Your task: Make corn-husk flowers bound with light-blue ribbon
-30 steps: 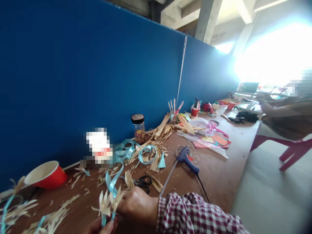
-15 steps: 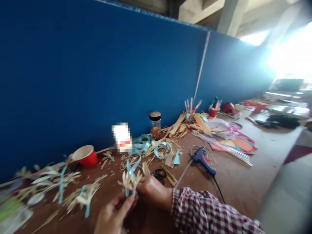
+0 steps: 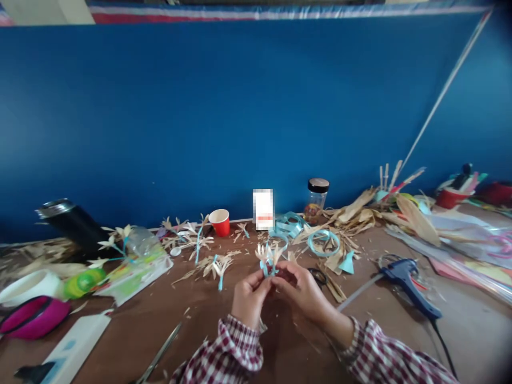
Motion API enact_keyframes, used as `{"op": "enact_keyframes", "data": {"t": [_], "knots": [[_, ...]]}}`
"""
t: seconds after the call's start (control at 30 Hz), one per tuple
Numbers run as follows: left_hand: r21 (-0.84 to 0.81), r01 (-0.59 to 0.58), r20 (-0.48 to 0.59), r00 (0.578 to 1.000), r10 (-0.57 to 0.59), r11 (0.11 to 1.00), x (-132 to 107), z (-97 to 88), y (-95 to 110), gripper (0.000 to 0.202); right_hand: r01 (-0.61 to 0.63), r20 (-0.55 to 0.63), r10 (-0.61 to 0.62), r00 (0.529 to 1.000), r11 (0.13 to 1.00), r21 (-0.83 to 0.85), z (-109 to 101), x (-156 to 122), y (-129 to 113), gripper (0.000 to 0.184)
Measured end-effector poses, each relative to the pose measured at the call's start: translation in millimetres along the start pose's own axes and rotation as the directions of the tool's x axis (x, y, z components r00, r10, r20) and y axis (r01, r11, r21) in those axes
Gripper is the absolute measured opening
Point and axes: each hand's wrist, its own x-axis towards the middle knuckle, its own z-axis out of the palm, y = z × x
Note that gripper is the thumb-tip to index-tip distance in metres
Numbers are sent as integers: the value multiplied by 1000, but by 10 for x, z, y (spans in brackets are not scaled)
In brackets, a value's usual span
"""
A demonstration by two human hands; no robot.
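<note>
My left hand and my right hand meet over the brown table, both pinched on a small husk flower with pale spiky petals and a light blue ribbon wound round its stem. The ribbon trails up to loose blue ribbon coils. Black scissors lie just right of my right hand. Similar finished husk flowers lie on the table to the left.
A blue glue gun lies at right with its cord. A red paper cup, a black-lidded jar and dried husks stand by the blue wall. At left are a black flask, a plastic bag and metal scissors.
The view has swung left, off the far end of the table. My hands, still on the husk flower, now sit in the middle, and both sleeves show.
</note>
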Motion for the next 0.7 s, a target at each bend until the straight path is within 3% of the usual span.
{"op": "enact_keyframes", "data": {"t": [0.1,0.17,0.33,0.47,0.7], "knots": [[155,-67,24,998,64,986,-44,28,-20,29,-96,-9,98,995,983,155,33,-25,144,23],[208,-86,20,996,84,974,-68,54,-34,26,-148,-24,154,988,974,172,31,-43,234,25],[255,-131,-8,990,138,958,-118,119,-64,23,-252,2,260,966,935,248,-2,-77,316,28],[301,-194,67,981,182,934,-114,101,-48,28,-276,8,292,957,897,345,-6,-62,341,27],[569,-264,156,965,213,779,-19,-28,-36,23,-310,1,350,937,828,467,94,-103,380,28]]}}
